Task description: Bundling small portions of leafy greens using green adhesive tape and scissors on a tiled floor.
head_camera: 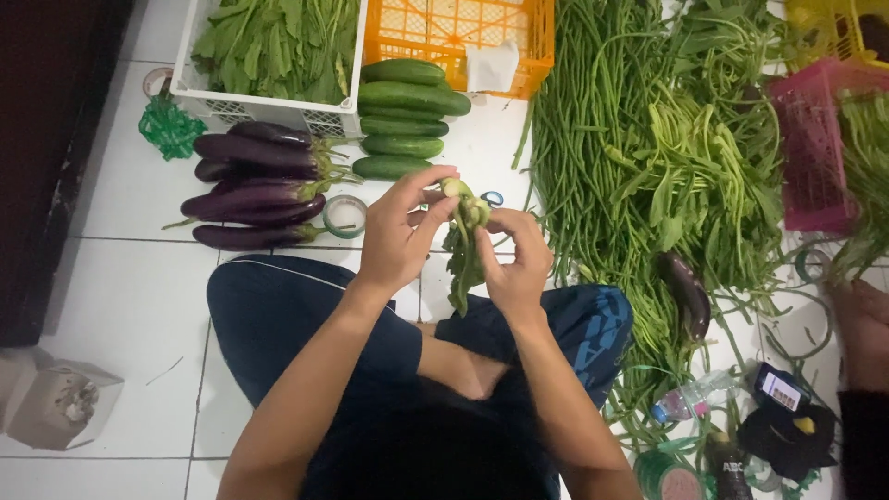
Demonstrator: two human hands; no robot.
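Note:
My left hand and my right hand are raised together over my crossed legs, both gripping a small bundle of leafy greens. The stem ends point up between my fingertips and the leaves hang down. A roll of green tape lies on the white tiled floor just left of my left hand, beside a pile of purple eggplants. Stacked cucumbers sit beyond my hands.
A white crate of leafy greens and an orange crate stand at the back. Long beans cover the floor on the right, with one eggplant, a pink basket and another person's hand. A cardboard box sits at left.

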